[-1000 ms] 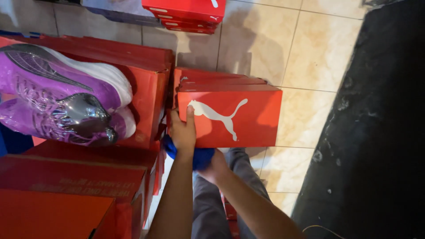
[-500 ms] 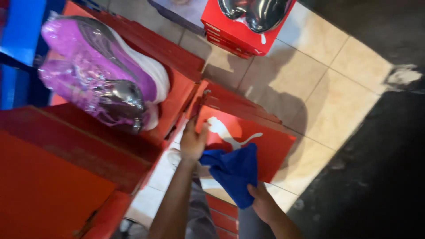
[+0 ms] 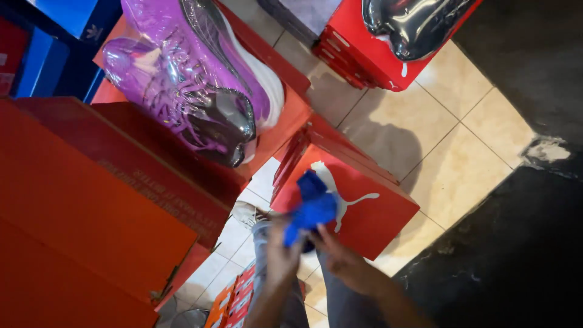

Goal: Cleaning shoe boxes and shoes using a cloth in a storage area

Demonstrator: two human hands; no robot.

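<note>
Both hands now grip the blue cloth (image 3: 313, 206): the left hand (image 3: 282, 255) has left the red box (image 3: 352, 206) edge to close on its lower end, the right hand (image 3: 340, 258) pinching beside it. The cloth is bunched against the box face just above the grip, and the purple shoe (image 3: 194, 79) sits well apart, up-left.

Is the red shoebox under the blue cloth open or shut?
Shut. The red shoebox has its lid seated flat over its sides, no gap or contents visible. The blue cloth lies bunched on it.
</note>
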